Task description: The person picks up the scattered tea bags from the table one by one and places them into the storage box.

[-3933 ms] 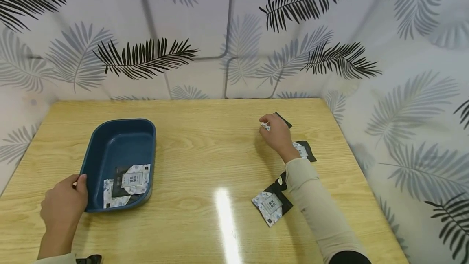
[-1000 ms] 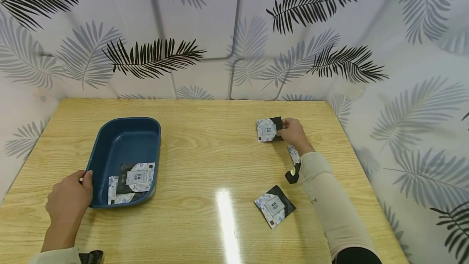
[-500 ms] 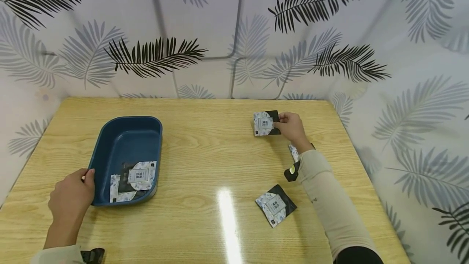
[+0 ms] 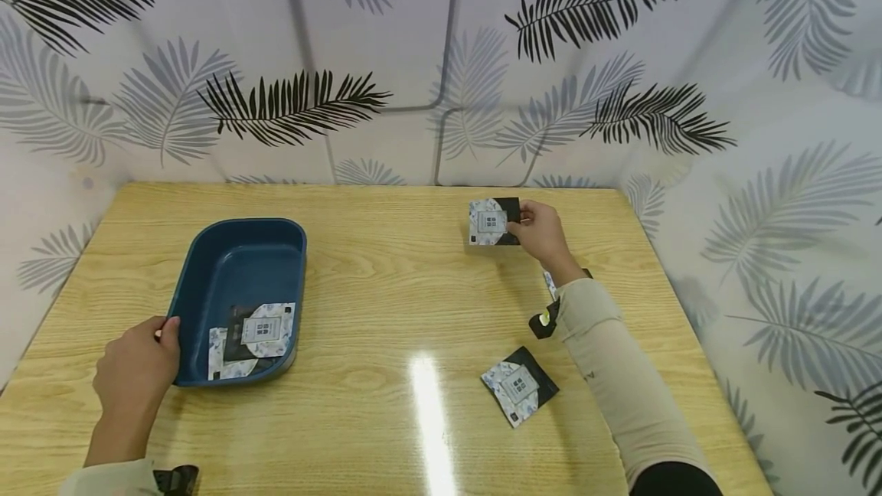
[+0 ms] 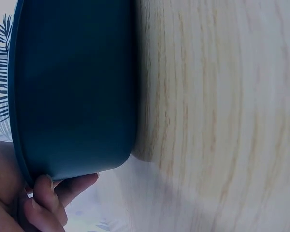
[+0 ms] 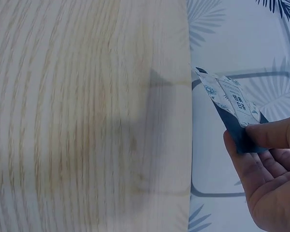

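My right hand (image 4: 543,233) pinches a black-and-white printed sachet (image 4: 488,221) by its black end, thumb on the printed face. In the right wrist view the held sachet (image 6: 232,102) is tilted, raised over the table with a shadow below. My left hand (image 4: 138,362) grips the near left rim of a dark blue plastic basin (image 4: 181,289). From the left wrist view, its fingers (image 5: 46,203) curl under the rim against the outer wall of the basin (image 5: 77,96). Inside the basin, similar sachets (image 4: 260,330) overlap at the near end.
Another sachet (image 4: 520,386) lies flat on the wooden table (image 4: 386,289), right of the centre. One more sachet (image 4: 549,283) is mostly hidden behind my right wrist. A leaf-patterned wall covering (image 4: 386,144) borders the table's back and right edges.
My right hand took hold of the sachet at the back right, then raised it and moved it slightly left and away. My left hand stays on the basin's rim.
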Motion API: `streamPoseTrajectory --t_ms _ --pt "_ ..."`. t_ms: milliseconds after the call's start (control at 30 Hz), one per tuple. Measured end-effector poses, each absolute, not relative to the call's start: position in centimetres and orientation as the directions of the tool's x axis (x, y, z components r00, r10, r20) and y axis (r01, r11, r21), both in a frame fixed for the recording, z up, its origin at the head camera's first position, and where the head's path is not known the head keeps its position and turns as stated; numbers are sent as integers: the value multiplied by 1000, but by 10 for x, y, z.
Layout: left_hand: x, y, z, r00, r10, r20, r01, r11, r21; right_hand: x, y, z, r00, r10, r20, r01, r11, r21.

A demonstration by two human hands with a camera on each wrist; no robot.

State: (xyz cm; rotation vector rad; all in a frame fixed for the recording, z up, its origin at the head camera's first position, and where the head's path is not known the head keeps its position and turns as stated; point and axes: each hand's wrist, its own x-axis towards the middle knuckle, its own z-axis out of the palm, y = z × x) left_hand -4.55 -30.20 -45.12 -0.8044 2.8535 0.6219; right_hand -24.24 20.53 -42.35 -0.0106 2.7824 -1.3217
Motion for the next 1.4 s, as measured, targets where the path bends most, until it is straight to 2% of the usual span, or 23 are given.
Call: streamPoseTrajectory --t_ms 300,567,1400 --pt "-44 -302 -452 -872 -454 -184 -490 791 366 -240 190 -416 -983 -158 96 -162 486 -859" --pt "-44 -302 -454 -883 -443 -152 -467 804 368 -237 173 -406 -949 -252 188 -289 462 -838" --pt "-44 -302 -457 -887 -444 -129 -458 806 374 -227 118 -402 -895 -337 291 -416 397 -819"
